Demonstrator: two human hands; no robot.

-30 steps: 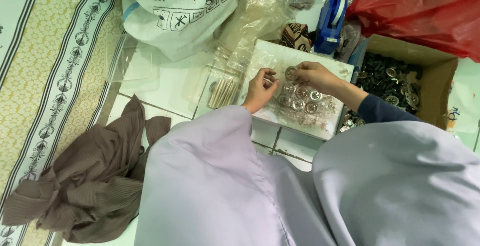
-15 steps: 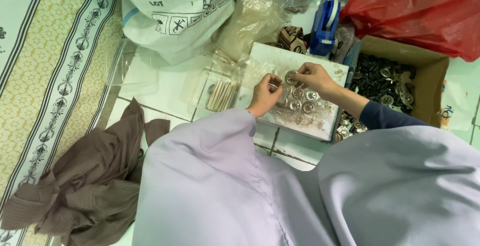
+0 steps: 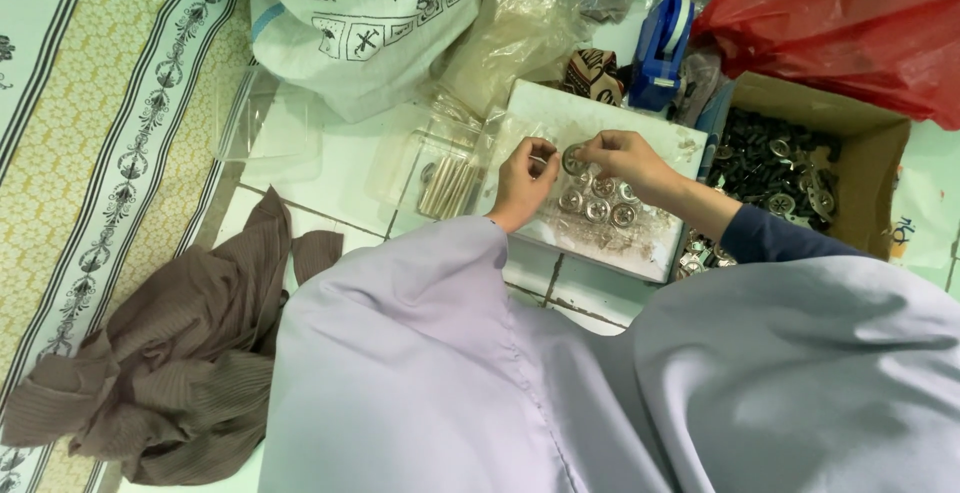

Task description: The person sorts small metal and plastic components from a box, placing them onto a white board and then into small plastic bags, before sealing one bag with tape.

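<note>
My left hand (image 3: pixel 523 183) and my right hand (image 3: pixel 625 158) meet over a white tray (image 3: pixel 640 123) on the tiled floor. Between the fingertips of both hands is a small round metal button (image 3: pixel 573 160). Several more round metal buttons (image 3: pixel 598 203) lie in rows on the tray just below my hands. Wide lilac sleeves (image 3: pixel 480 353) cover my arms in the foreground.
A cardboard box (image 3: pixel 860 153) of dark and silver buttons stands right of the tray. A blue tape dispenser (image 3: pixel 661 53), a red plastic bag (image 3: pixel 850 13), a white sack (image 3: pixel 360 23) and clear bags (image 3: pixel 450 168) lie behind. Brown cloth (image 3: pixel 180 353) and a patterned mat (image 3: pixel 110 123) are left.
My hands stay at the tray's upper part and have drawn closer together around the round metal button. The view has shifted slightly.
</note>
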